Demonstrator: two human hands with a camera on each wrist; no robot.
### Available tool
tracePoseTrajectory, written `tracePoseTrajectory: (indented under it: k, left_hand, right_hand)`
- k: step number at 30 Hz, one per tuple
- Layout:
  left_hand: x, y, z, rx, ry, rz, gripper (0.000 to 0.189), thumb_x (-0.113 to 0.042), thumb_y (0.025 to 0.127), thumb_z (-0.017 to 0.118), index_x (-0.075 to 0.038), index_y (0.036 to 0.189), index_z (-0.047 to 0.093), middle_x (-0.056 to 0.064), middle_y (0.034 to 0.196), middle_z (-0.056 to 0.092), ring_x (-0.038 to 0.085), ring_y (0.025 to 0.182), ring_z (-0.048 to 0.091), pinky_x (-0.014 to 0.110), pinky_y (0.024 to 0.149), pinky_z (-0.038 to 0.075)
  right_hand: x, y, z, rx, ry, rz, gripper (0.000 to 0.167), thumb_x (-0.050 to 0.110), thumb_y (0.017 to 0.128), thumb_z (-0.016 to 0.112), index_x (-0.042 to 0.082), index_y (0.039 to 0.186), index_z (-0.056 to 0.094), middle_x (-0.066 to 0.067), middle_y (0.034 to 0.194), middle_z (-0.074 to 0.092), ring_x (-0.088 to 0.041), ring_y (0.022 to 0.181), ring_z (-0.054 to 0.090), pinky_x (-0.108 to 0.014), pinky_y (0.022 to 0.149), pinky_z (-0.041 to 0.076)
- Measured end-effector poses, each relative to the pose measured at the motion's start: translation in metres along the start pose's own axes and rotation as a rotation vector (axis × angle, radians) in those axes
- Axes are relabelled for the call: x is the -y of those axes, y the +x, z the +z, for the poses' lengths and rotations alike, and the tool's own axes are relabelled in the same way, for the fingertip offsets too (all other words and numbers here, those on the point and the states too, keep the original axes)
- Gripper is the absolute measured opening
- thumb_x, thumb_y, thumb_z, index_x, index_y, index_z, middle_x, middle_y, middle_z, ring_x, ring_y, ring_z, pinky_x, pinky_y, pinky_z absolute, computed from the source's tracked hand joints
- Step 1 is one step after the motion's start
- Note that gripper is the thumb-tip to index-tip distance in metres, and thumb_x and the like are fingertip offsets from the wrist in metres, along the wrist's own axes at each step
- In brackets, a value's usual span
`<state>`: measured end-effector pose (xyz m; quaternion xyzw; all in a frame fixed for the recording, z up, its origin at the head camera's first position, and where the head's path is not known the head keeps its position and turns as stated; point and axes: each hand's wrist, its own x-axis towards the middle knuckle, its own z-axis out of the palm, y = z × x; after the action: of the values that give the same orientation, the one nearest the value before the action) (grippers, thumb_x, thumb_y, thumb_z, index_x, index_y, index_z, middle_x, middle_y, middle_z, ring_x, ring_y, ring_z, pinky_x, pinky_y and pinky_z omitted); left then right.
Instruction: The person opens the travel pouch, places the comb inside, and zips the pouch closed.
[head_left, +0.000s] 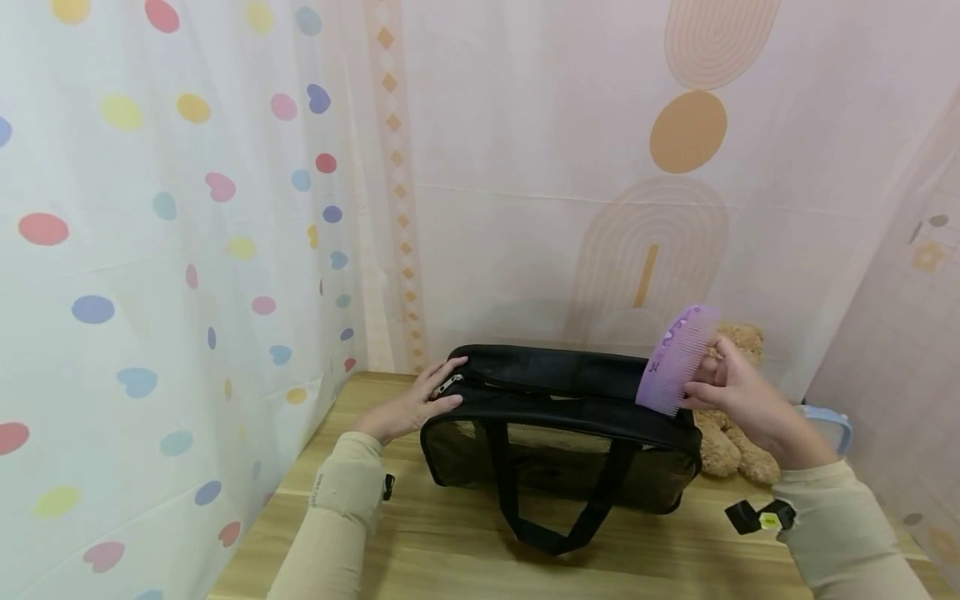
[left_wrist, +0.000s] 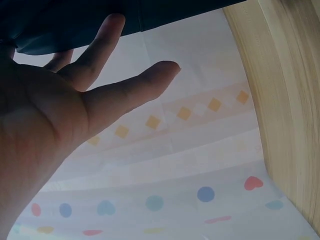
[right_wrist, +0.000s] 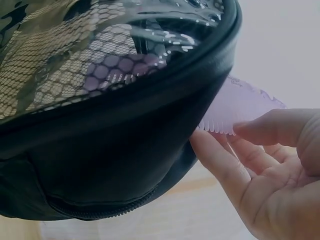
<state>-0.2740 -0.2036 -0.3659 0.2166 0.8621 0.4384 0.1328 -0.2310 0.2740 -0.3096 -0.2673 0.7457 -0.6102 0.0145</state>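
A black zip bag (head_left: 555,367) with mesh, clear panels stands on the wooden table, its top zipper open. My right hand (head_left: 738,392) pinches a purple comb (head_left: 678,358) between thumb and fingers. The comb is tilted, its lower end down in the opening at the bag's right end. In the right wrist view, part of the purple comb (right_wrist: 122,67) shows through the mesh inside the bag. My left hand (head_left: 416,404) rests on the bag's left end beside the metal zipper pull (head_left: 448,384), with fingers spread; the left wrist view shows its thumb extended.
A brown teddy bear (head_left: 723,442) sits behind my right hand, partly hidden. Right of it is a light-blue-rimmed item (head_left: 840,429), mostly covered by my wrist. The bag's strap handle (head_left: 551,537) hangs forward over the table (head_left: 420,550). Patterned curtains (head_left: 510,208) enclose the table.
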Motion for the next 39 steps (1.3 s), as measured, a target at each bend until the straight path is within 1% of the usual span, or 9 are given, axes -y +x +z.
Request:
tracePoseTrajectory:
  k: [2,6,10,15,20,26,30,34,39]
  left_hand:
    - [0.0,0.0,0.0,-0.001,-0.006,-0.001,0.071,-0.051,0.104,0.053,-0.045,0.161,0.012,-0.001,0.169,-0.009,0.044,0.153,0.001,0.073,0.112,0.018]
    - [-0.001,-0.001,0.0,-0.004,-0.011,-0.004,0.071,-0.052,0.104,0.052,-0.044,0.162,0.012,-0.001,0.169,-0.009,0.044,0.153,0.0,0.073,0.112,0.018]
    - [-0.001,-0.002,0.0,-0.006,-0.012,-0.009,0.071,-0.052,0.104,0.052,-0.045,0.162,0.012,-0.001,0.169,-0.009,0.043,0.153,-0.001,0.073,0.112,0.017]
    - [-0.001,-0.003,0.0,-0.008,-0.01,-0.001,0.07,-0.051,0.104,0.052,-0.045,0.162,0.013,0.0,0.169,-0.009,0.043,0.153,-0.002,0.073,0.112,0.017]
    - [-0.001,-0.003,0.0,-0.007,-0.006,-0.006,0.07,-0.051,0.104,0.051,-0.045,0.162,0.012,0.0,0.169,-0.01,0.043,0.153,-0.003,0.073,0.112,0.016]
    - [-0.001,-0.002,0.0,-0.012,-0.01,-0.012,0.069,-0.053,0.103,0.052,-0.049,0.16,0.013,-0.002,0.169,-0.009,0.041,0.154,-0.002,0.073,0.113,0.016]
    - [-0.001,-0.002,0.001,-0.013,-0.018,-0.011,0.069,-0.054,0.103,0.053,-0.05,0.16,0.013,-0.003,0.169,-0.009,0.04,0.154,-0.003,0.073,0.113,0.016]
    - [0.0,0.0,0.002,-0.014,-0.019,-0.012,0.069,-0.054,0.103,0.053,-0.051,0.159,0.014,-0.005,0.169,-0.008,0.04,0.154,-0.002,0.072,0.113,0.017]
    - [-0.001,0.001,0.004,-0.011,-0.022,-0.011,0.068,-0.054,0.103,0.053,-0.051,0.159,0.014,-0.006,0.169,-0.008,0.04,0.154,-0.001,0.072,0.113,0.018]
  right_hand:
    - [0.001,0.0,0.001,-0.001,-0.034,0.016,0.043,-0.012,0.1,0.049,0.009,0.134,0.034,0.007,0.116,0.066,-0.01,0.103,0.067,-0.034,0.08,0.06]
    - [0.004,0.001,0.004,0.011,-0.13,0.051,0.031,-0.006,0.102,0.052,-0.003,0.13,0.041,0.002,0.11,0.065,-0.008,0.099,0.066,-0.034,0.08,0.06]
    - [0.005,0.003,0.007,0.024,-0.176,0.057,0.025,-0.005,0.102,0.054,-0.012,0.124,0.045,0.001,0.106,0.067,-0.008,0.096,0.066,-0.034,0.078,0.06]
    - [0.004,0.005,0.009,0.037,-0.175,0.058,0.02,-0.006,0.101,0.054,-0.011,0.118,0.046,0.0,0.102,0.066,-0.008,0.094,0.066,-0.032,0.076,0.059]
    - [0.002,0.005,0.013,0.033,-0.199,0.089,0.019,-0.006,0.101,0.054,-0.01,0.119,0.047,-0.007,0.1,0.063,-0.008,0.092,0.064,-0.032,0.076,0.059]
    - [0.001,0.006,0.019,0.027,-0.315,0.098,0.02,-0.007,0.099,0.056,-0.008,0.119,0.052,-0.014,0.103,0.06,-0.009,0.089,0.062,-0.031,0.072,0.057]
    - [0.002,0.007,0.023,0.028,-0.399,0.095,0.02,-0.005,0.098,0.06,-0.006,0.117,0.057,-0.014,0.104,0.062,-0.012,0.088,0.061,-0.03,0.071,0.054]
    - [0.0,0.007,0.024,0.04,-0.444,0.087,0.017,-0.005,0.098,0.061,-0.002,0.115,0.061,-0.011,0.102,0.065,-0.013,0.09,0.062,-0.029,0.073,0.052]
    - [-0.001,0.006,0.023,0.06,-0.452,0.088,0.017,-0.005,0.099,0.059,-0.001,0.115,0.061,-0.01,0.105,0.067,-0.013,0.092,0.065,-0.03,0.075,0.054]
